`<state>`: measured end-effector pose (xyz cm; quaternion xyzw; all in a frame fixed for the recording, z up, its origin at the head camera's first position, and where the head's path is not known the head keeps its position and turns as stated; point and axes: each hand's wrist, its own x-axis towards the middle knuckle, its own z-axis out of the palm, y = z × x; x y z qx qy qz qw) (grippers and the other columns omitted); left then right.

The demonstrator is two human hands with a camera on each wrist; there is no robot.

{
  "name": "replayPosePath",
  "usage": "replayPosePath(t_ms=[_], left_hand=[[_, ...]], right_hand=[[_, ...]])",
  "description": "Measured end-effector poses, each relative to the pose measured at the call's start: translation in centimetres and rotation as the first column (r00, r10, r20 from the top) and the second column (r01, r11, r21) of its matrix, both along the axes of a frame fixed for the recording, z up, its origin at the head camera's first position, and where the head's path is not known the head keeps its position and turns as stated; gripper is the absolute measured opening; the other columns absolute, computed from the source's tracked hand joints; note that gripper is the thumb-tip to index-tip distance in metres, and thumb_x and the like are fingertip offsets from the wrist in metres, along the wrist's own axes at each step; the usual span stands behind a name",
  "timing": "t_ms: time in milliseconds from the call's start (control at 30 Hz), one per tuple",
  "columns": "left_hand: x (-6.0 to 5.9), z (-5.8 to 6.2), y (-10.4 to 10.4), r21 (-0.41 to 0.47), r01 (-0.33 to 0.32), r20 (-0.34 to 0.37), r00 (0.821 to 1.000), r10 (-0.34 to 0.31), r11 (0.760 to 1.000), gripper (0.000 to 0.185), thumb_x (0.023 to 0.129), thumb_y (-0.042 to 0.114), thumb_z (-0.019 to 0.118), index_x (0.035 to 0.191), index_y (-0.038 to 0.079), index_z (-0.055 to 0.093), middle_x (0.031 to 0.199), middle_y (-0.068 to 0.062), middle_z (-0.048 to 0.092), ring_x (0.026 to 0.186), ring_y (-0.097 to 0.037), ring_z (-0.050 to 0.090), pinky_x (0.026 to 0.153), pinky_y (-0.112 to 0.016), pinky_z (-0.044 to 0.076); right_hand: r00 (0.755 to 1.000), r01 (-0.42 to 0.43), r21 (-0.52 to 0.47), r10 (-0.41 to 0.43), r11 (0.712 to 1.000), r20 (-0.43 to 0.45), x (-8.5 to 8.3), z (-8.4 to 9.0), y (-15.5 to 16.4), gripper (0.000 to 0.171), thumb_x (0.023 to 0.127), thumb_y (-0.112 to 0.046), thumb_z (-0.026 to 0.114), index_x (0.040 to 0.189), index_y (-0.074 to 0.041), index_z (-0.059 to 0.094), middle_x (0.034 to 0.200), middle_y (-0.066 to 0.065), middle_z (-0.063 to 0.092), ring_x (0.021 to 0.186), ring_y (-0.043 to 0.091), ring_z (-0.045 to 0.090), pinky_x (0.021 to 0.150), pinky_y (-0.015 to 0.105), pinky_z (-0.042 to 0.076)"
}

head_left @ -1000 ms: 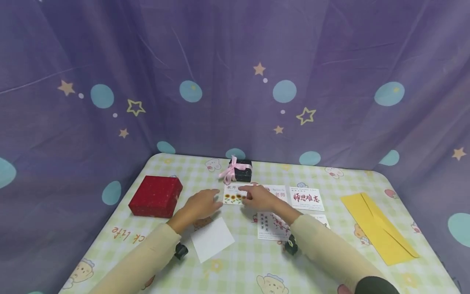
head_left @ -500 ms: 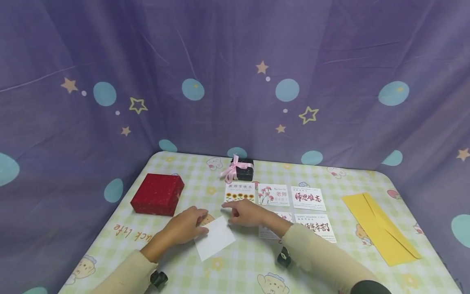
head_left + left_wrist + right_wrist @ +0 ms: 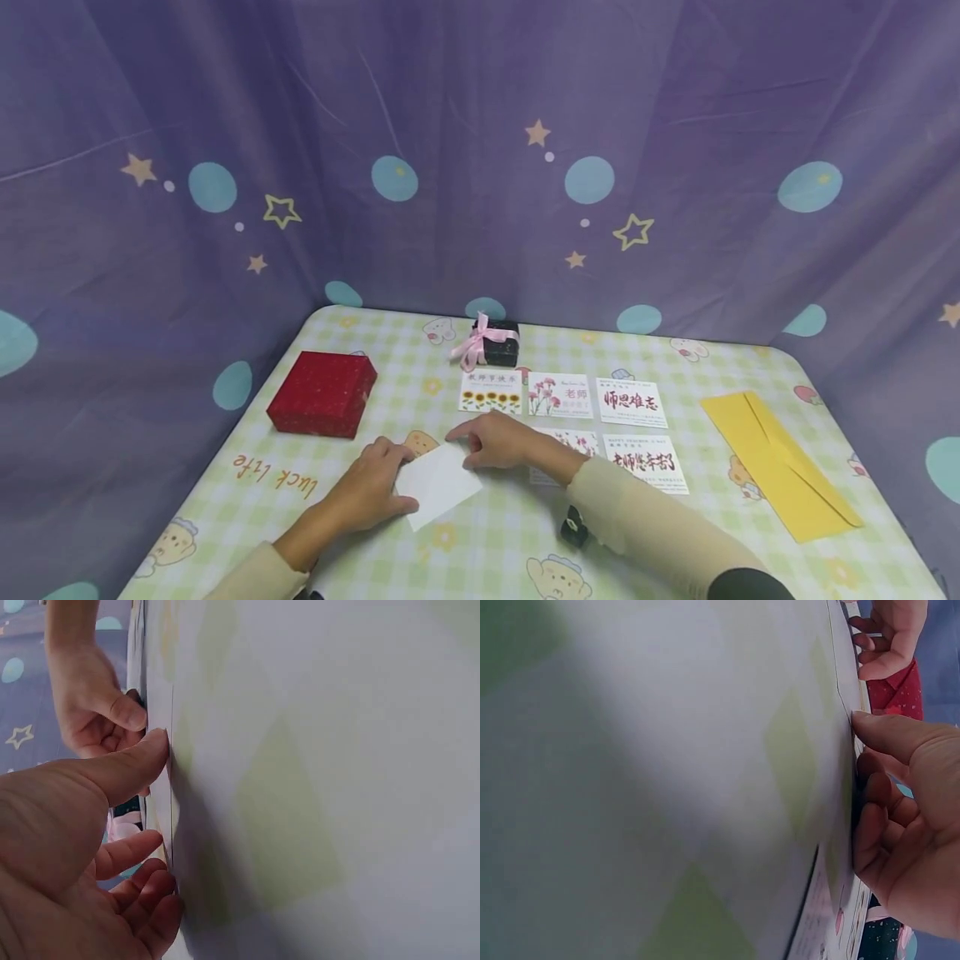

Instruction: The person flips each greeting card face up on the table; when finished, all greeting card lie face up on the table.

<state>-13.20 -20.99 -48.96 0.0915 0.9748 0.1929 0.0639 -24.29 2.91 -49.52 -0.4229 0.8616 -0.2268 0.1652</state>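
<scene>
A blank white card (image 3: 441,490) lies askew on the checked tablecloth in the head view. At its left side is my left hand (image 3: 366,493), thumb on the near-left edge and index finger by the far-left edge. My right hand (image 3: 498,440) touches the opposite side: its index finger reaches to the far corner and its thumb rests at the right edge. In the left wrist view the thumb of the left hand (image 3: 75,817) meets the card edge, other fingers loosely bent. The right wrist view shows the right hand (image 3: 922,817) with its lower fingers bent.
Behind the right hand lie a sunflower card (image 3: 490,392), a carnation card (image 3: 560,394), a red-lettered card (image 3: 632,403), another lettered card (image 3: 656,471) and a half-hidden blossom card (image 3: 585,438). Around them are a red box (image 3: 322,393), a ribboned black box (image 3: 501,346) and a yellow envelope (image 3: 780,467).
Both hands have come back toward me from the sunflower card to the blank white card, which has turned slightly. The sunflower and carnation cards are now uncovered.
</scene>
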Motion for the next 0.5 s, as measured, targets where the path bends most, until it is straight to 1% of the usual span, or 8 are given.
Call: replayPosePath(t_ms=[167,433,500], left_hand=[[0.0,0.07,0.17,0.014,-0.025,0.0,1.0,0.025,1.0,0.062,0.068,0.034,0.094,0.119,0.012,0.065,0.114,-0.004,0.059,0.107,-0.021,0.056,0.096,-0.046,0.05],[-0.06,0.39,0.41,0.015,-0.028,0.012,1.0,0.028,1.0,0.053,0.067,0.032,0.095,0.107,0.013,0.065,0.108,-0.002,0.057,0.102,-0.019,0.053,0.093,-0.043,0.049],[-0.04,0.44,0.48,0.013,-0.032,0.022,0.999,0.031,0.999,0.053,0.067,0.032,0.094,0.106,0.013,0.065,0.109,-0.002,0.057,0.102,-0.019,0.053,0.093,-0.043,0.049]], right_hand=[[0.999,0.025,-0.002,-0.025,1.0,0.019,-0.09,-0.13,-0.13,0.045,0.086,-0.021,0.081,0.13,-0.024,0.07,0.065,-0.013,0.058,0.058,0.0,0.049,0.06,0.017,0.04],[0.997,0.052,-0.018,-0.05,0.999,0.061,-0.29,-0.15,-0.29,0.041,0.084,-0.02,0.083,0.122,-0.023,0.071,0.068,-0.014,0.06,0.061,-0.001,0.052,0.062,0.017,0.042],[0.996,0.057,-0.016,-0.056,0.998,0.075,-0.26,0.01,-0.35,0.04,0.083,-0.019,0.083,0.121,-0.022,0.07,0.069,-0.014,0.061,0.062,0.0,0.053,0.063,0.018,0.042]])
